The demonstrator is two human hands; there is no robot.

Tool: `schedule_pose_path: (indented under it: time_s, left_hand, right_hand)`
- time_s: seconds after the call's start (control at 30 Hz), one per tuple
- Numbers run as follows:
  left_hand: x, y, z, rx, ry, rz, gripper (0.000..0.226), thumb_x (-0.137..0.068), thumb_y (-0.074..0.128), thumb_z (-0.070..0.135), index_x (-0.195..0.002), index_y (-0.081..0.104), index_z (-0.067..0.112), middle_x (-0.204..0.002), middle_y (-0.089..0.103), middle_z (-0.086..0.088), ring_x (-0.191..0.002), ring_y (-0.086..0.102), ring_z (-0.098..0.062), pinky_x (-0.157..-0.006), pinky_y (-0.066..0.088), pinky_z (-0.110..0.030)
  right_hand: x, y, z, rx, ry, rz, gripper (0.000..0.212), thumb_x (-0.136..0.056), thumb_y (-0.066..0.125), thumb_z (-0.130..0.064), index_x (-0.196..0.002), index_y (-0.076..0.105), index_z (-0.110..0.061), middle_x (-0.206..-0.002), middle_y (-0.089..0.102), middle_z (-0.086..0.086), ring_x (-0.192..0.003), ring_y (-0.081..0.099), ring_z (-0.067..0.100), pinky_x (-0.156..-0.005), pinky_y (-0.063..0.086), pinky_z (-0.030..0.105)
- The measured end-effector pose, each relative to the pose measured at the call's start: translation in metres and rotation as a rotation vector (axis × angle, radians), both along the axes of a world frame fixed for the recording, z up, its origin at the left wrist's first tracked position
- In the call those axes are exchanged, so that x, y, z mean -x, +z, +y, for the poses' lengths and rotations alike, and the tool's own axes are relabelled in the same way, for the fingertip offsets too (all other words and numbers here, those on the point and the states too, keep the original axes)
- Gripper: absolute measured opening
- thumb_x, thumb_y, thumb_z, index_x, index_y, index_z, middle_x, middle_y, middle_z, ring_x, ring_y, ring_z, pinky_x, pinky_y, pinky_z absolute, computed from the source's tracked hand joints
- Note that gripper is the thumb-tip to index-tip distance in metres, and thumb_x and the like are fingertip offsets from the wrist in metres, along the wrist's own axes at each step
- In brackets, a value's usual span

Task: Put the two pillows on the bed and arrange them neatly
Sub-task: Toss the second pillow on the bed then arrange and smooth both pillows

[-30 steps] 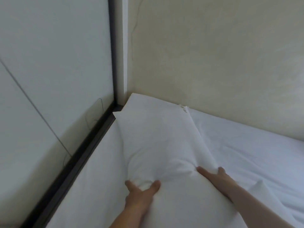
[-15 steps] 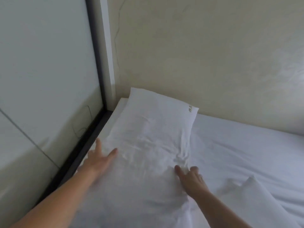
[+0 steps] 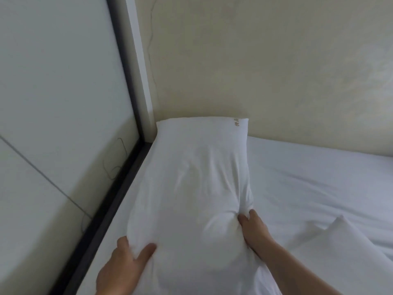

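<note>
First pillow (image 3: 197, 177) lay in the bed's (image 3: 308, 177) corner. Both hands, left hand (image 3: 125, 267) and right hand (image 3: 255, 228), pinched its near end; bunched cover risked lasting creases. Second pillow (image 3: 348, 248) lay unplaced nearby.

- Beyond the grip: cream plaster wall (image 3: 265, 60), mottled, with 1 thin crack (image 3: 152, 39) running down near the corner.
- Left of the grip: pale smooth panel (image 3: 53, 81), crossed by 1 thin slanting line (image 3: 42, 175).
- Far left of the grip, at the corner: dark upright strip (image 3: 122, 71) touching a white post (image 3: 138, 60).
- Just left of the grip: dark rail (image 3: 102, 209) along the edge of the bed (image 3: 319, 177).
- Right of the grip: white sheet, lightly creased.
- Soft, dim, even light throughout.
</note>
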State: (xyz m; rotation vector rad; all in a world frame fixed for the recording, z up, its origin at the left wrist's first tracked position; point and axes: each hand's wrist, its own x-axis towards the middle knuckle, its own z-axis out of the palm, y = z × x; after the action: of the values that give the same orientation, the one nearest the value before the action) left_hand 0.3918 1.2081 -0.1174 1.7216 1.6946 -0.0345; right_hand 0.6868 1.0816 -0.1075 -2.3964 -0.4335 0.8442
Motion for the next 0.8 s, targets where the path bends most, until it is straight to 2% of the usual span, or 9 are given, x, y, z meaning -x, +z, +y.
schedule_pose_path:
  time_s: [0.23,0.37,0.43,0.5,0.57,0.63,0.67,0.73,0.8]
  left_hand:
    - [-0.014,0.001,0.045,-0.19,-0.11,0.124,0.085,-0.078,0.045,0.074,-0.138,0.033,0.015,-0.135,0.05,-0.017,-0.119,0.051,-0.037,-0.094,0.039,-0.047]
    - [0.008,-0.002,0.05,-0.126,-0.123,0.275,0.093,-0.075,0.033,0.081,-0.146,0.022,0.02,-0.14,0.044,-0.02,-0.123,0.046,-0.038,-0.099,0.034,-0.049]
    - [0.007,0.003,0.048,-0.178,-0.145,0.367,0.095,-0.076,0.021,0.081,-0.149,0.01,0.023,-0.143,0.037,-0.021,-0.125,0.042,-0.039,-0.102,0.03,-0.051]
    - [-0.013,0.007,0.041,-0.358,-0.244,0.323,0.089,-0.079,0.011,0.077,-0.15,-0.001,0.026,-0.151,0.026,-0.02,-0.133,0.031,-0.04,-0.108,0.021,-0.057]
    - [-0.035,0.008,0.022,-0.388,-0.456,0.197,0.081,-0.079,0.004,0.077,-0.147,-0.013,0.036,-0.162,0.002,-0.008,-0.146,0.004,-0.034,-0.113,0.003,-0.059]
    - [-0.037,-0.002,-0.01,-0.228,-0.632,0.213,0.078,-0.076,-0.001,0.08,-0.142,-0.023,0.044,-0.16,-0.021,0.005,-0.146,-0.017,-0.027,-0.113,-0.004,-0.061]
    - [-0.027,-0.009,-0.022,-0.151,-0.643,0.264,0.078,-0.075,-0.001,0.08,-0.141,-0.024,0.045,-0.158,-0.026,0.007,-0.145,-0.02,-0.026,-0.113,-0.004,-0.062]
    - [0.0,-0.012,-0.031,-0.075,-0.527,0.327,0.08,-0.076,0.002,0.08,-0.144,-0.019,0.043,-0.16,-0.022,0.004,-0.147,-0.015,-0.028,-0.112,0.0,-0.065]
    - [0.019,-0.003,-0.037,-0.224,-0.464,0.38,0.078,-0.085,0.014,0.072,-0.15,0.003,0.032,-0.162,0.001,-0.009,-0.146,0.005,-0.036,-0.11,0.009,-0.066]
  right_hand:
    - [0.01,-0.007,-0.01,-0.074,-0.115,-0.002,0.022,-0.093,0.043,-0.03,-0.091,0.051,-0.01,-0.103,0.06,0.02,-0.09,0.052,0.034,-0.081,0.042,0.041]
    - [0.023,-0.007,-0.015,0.078,-0.059,-0.01,0.034,-0.093,0.04,-0.031,-0.113,0.048,-0.005,-0.122,0.054,0.026,-0.111,0.049,0.042,-0.092,0.04,0.044]
    - [0.029,0.004,-0.008,0.182,0.015,-0.226,0.044,-0.092,0.039,-0.036,-0.129,0.035,-0.013,-0.136,0.041,0.022,-0.121,0.041,0.041,-0.097,0.036,0.048]
    - [0.045,0.016,-0.003,0.025,0.196,-0.578,0.057,-0.091,0.037,-0.048,-0.142,0.019,-0.029,-0.151,0.025,0.012,-0.132,0.03,0.035,-0.104,0.031,0.051]
    - [0.069,0.014,-0.007,-0.085,0.524,-0.671,0.063,-0.089,0.027,-0.062,-0.145,0.008,-0.04,-0.159,0.012,0.0,-0.142,0.015,0.024,-0.111,0.021,0.049]
    - [0.075,-0.004,-0.037,0.104,0.693,-0.528,0.062,-0.088,0.019,-0.067,-0.143,0.003,-0.046,-0.159,0.003,-0.01,-0.144,0.003,0.018,-0.114,0.011,0.049]
    - [0.065,-0.014,-0.06,0.25,0.642,-0.467,0.058,-0.089,0.019,-0.064,-0.142,0.007,-0.046,-0.159,0.007,-0.009,-0.144,0.006,0.021,-0.113,0.013,0.051]
    - [0.031,-0.014,-0.11,0.526,0.481,-0.446,0.057,-0.09,0.021,-0.059,-0.143,0.018,-0.037,-0.156,0.02,0.0,-0.14,0.019,0.029,-0.11,0.021,0.054]
    - [0.004,0.0,-0.16,0.64,0.416,-0.496,0.064,-0.091,0.022,-0.061,-0.146,0.017,-0.028,-0.156,0.022,0.004,-0.141,0.019,0.028,-0.112,0.019,0.052]
